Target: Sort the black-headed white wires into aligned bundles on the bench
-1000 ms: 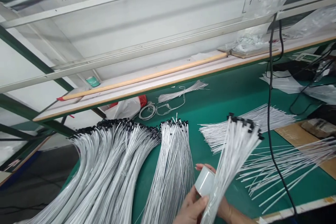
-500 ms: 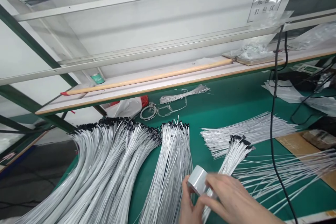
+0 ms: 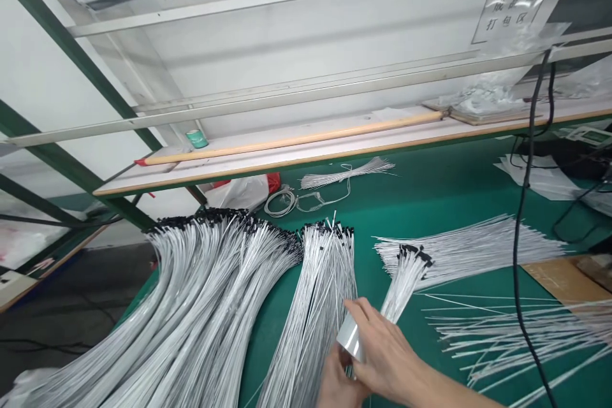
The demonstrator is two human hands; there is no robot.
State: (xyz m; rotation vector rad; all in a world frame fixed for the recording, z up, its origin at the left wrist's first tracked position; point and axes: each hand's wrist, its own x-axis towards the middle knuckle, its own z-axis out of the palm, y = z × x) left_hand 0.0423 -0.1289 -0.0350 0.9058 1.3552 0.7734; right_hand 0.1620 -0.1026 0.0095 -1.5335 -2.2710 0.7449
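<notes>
A roll of tape (image 3: 350, 336), shiny and pale grey, sits between my two hands near the bottom of the view. My right hand (image 3: 385, 350) is closed over the roll from the right, its fingers bent round the far side. Just below and to the left, my left hand (image 3: 338, 381) is closed with curled fingers; it appears to grip the lower part of a small bundle of white cables (image 3: 399, 290). This bundle slants up to the right from behind my right hand, black connectors at its top. Where hands and bundle meet is hidden.
Thick bundles of white cables with black ends (image 3: 210, 287) lie on the left, another bundle (image 3: 320, 293) beside my hands. Loose cables (image 3: 478, 245) spread on the green table (image 3: 382, 204). A black cord (image 3: 519, 236) hangs at right. Behind runs a shelf (image 3: 268, 162).
My right hand has moved up and over the tape roll, covering more of it. The small cable bundle has shifted left and down with the hands. The camera view has turned slightly left.
</notes>
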